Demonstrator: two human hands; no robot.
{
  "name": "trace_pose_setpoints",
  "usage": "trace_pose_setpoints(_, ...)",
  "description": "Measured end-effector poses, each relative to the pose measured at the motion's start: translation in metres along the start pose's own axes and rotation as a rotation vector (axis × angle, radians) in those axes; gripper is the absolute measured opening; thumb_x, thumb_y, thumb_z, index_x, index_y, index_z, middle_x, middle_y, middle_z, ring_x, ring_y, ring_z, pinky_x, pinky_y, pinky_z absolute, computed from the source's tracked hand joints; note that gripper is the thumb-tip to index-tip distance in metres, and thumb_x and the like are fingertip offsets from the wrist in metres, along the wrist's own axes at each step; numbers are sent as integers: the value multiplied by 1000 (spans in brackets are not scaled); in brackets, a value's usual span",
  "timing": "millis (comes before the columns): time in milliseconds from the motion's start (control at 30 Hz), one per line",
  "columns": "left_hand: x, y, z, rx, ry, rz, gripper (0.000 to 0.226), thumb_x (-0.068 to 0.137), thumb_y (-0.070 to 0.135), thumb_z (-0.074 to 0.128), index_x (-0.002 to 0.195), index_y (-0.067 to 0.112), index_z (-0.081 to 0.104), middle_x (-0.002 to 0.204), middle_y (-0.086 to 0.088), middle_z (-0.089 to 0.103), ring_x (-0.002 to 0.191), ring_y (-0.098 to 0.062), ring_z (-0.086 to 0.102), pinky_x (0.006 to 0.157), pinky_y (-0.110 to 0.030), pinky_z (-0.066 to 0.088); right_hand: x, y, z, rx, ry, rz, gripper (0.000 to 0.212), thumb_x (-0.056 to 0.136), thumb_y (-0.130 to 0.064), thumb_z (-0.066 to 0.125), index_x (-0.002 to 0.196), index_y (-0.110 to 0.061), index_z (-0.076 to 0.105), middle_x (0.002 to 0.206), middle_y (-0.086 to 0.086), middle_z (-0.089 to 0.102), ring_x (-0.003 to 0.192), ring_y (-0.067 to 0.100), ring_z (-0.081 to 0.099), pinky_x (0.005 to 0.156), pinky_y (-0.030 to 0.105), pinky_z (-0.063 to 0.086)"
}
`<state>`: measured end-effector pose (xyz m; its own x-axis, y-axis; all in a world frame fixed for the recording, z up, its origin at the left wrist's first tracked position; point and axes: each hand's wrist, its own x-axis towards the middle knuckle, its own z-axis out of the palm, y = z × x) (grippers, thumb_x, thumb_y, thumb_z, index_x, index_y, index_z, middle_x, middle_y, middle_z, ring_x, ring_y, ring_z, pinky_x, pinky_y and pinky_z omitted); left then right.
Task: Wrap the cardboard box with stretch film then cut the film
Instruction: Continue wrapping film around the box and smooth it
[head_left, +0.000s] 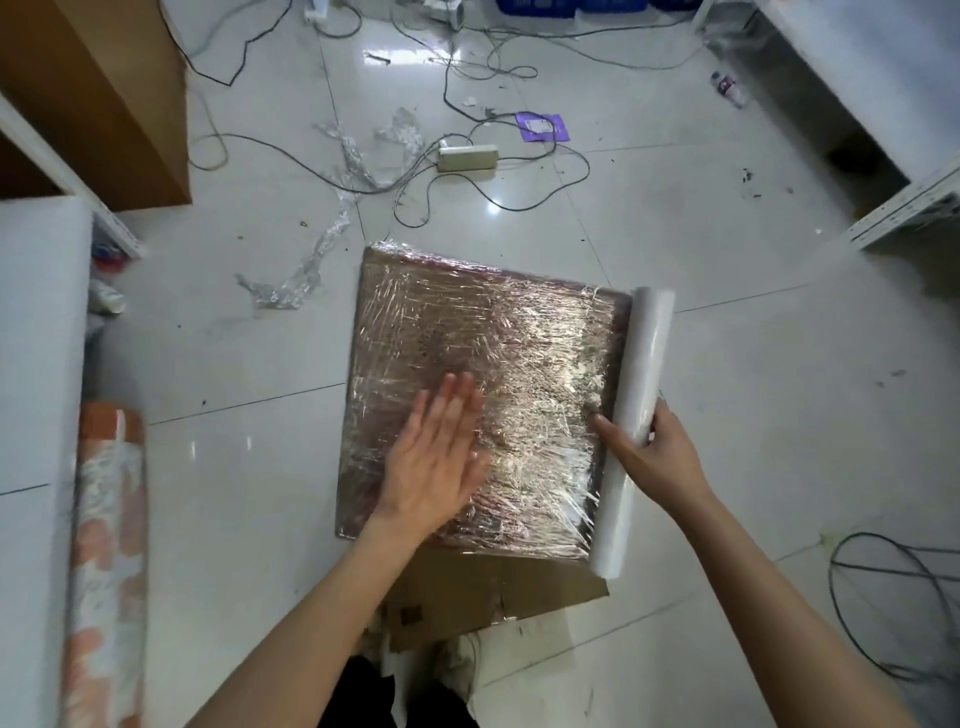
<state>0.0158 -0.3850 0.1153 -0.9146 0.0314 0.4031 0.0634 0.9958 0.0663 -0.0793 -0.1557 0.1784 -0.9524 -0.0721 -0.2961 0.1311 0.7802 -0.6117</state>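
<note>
The cardboard box (524, 332) stands on the tiled floor, its top face covered in shiny, wrinkled stretch film. My left hand (434, 457) lies flat on that top face, fingers spread and slightly blurred. The white film roll (641, 374) lies along the box's right edge, joined to the film on the box. My right hand (652, 454) grips the roll near its middle. Bare cardboard of the box's near side (498, 592) shows below the wrapped top.
Crumpled film scraps (311, 260) and a power strip (467, 157) with loose cables lie on the floor behind the box. A patterned roll (106, 561) lies at the left beside a white surface. White shelving (904, 218) stands at the right, a brown box (104, 98) at the far left.
</note>
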Motion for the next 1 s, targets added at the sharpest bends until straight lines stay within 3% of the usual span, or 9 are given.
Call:
trace_pose_setpoints(133,-38,-40,10,70,-24,-72,65,100,45,7,149,4,-5,158,-10,-12,146,-22,-5,118,-39,-4,1,2,-1,-12,-28,-10,43,76,-55,66,101,-26,47,102,7,59,90,22,57,76,36,48)
trace_pose_setpoints(367,-35,-31,9,-5,19,-73,61,101,41,8,149,5,-5,158,-9,-12,146,-22,-4,118,-39,-3,0,-5,-4,8,3,-29,41,79,-49,66,103,-21,49,101,8,61,89,25,59,79,41,50)
trace_pose_setpoints(533,-38,19,21,-74,1,168,65,99,37,20,149,3,-6,157,-13,-13,146,-23,-4,118,-39,-4,0,-12,-4,46,-4,-32,47,75,-53,67,107,-22,50,99,3,62,89,21,60,80,41,52)
trace_pose_setpoints(633,-43,25,33,-20,-76,171,71,96,38,24,148,3,-8,157,-12,-15,146,-23,-5,118,-39,-7,0,-7,-5,67,3,-18,59,66,-61,64,108,-21,51,98,2,63,89,21,60,79,41,52)
trace_pose_setpoints(733,-42,33,26,-44,-66,126,66,98,36,19,149,3,-8,157,-12,-13,146,-23,-5,118,-40,-7,0,-5,-4,62,16,-25,52,71,-55,67,107,-21,52,99,4,63,89,22,60,79,41,52)
trace_pose_setpoints(833,-45,51,28,-79,-107,211,58,100,33,10,149,4,-1,157,-11,-4,146,-24,-4,118,-41,-4,1,-5,1,22,19,-40,48,74,-54,68,105,-19,53,100,6,62,88,22,60,80,43,52)
trace_pose_setpoints(1000,-49,60,45,-17,-222,280,67,97,37,19,149,3,-5,157,-13,-11,146,-25,-6,117,-43,-10,-6,-3,2,-153,73,-5,52,74,-57,66,96,-13,52,103,10,49,75,19,52,68,33,46)
